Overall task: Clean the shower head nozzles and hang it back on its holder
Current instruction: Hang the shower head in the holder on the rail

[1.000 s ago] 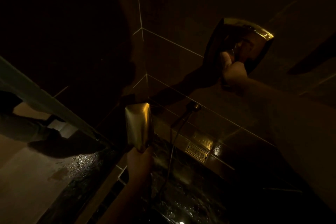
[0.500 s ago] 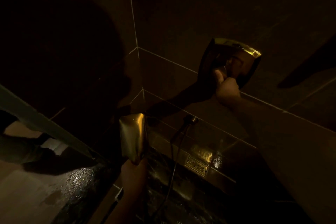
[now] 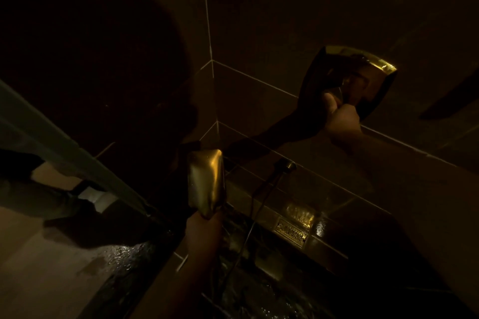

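Left hand at 6 o'clock, fingers wrapped on the shower head handle, hose trailing to 5. Right hand at 3 o'clock, fist clamped on the wall fitting; can't tell if it's the holder. Suggest raising the head with hose slack. Nozzle face hidden, too dark.

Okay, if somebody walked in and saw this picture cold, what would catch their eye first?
Probably the shiny gold shower head, raised against the dark tiled wall at upper right, gripped from below by the right hand. Next, a second gold glint at lower centre: a glossy rounded-rectangular piece held upright by the left hand, with a thin hose beside it.
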`<state>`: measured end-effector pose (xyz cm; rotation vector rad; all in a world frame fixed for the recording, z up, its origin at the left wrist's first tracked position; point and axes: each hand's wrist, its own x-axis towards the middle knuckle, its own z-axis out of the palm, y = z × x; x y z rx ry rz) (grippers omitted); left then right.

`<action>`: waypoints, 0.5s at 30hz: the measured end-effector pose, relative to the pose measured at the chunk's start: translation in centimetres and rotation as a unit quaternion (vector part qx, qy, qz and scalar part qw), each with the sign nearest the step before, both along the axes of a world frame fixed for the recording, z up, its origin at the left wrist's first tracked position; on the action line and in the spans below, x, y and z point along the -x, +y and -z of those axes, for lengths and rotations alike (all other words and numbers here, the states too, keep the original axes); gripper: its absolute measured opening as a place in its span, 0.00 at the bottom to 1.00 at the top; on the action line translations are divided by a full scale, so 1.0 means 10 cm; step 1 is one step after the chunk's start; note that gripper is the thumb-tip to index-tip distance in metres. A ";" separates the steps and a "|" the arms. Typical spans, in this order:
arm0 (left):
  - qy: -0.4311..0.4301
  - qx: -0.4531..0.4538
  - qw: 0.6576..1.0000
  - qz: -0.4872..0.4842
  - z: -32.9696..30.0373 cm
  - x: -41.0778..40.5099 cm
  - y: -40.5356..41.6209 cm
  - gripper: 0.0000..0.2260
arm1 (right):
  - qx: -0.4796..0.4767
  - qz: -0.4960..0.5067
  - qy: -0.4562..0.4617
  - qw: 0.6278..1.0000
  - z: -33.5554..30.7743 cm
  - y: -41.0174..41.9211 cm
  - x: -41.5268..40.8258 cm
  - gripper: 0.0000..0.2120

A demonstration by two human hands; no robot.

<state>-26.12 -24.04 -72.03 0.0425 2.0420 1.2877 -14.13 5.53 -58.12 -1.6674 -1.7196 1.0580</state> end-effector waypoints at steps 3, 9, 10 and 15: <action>0.002 0.002 1.000 0.004 -0.05 -0.01 0.01 0.07 | -0.004 -0.006 0.007 1.000 0.03 0.03 0.00 0.23; -0.004 -0.006 1.000 -0.008 -0.06 0.01 0.02 0.06 | -0.002 0.005 0.007 1.000 0.07 0.04 0.01 0.25; -0.004 -0.006 1.000 -0.008 -0.05 0.02 0.01 0.05 | -0.002 0.007 0.014 1.000 0.07 0.04 0.02 0.24; -0.022 -0.023 0.999 -0.009 -0.08 -0.08 0.10 0.05 | -0.011 0.003 0.014 1.000 0.00 0.10 -0.06 0.23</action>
